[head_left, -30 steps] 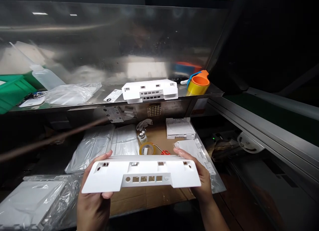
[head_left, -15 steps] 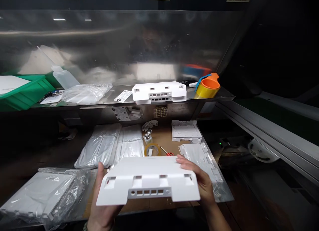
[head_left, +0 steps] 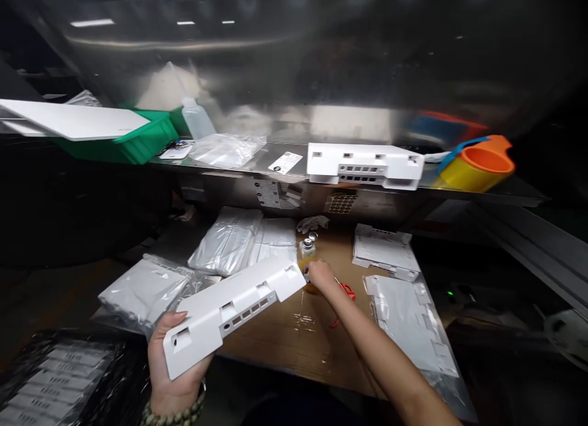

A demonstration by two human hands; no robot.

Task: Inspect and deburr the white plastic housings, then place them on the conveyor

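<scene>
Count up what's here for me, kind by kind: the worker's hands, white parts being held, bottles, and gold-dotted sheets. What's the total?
Hands: 2 (left hand, right hand)
White parts held: 1 (white part, in the left hand)
Bottles: 2 (squeeze bottle, metal-topped bottle)
Gold-dotted sheets: 1 (gold-dotted sheet)
Total: 6
</scene>
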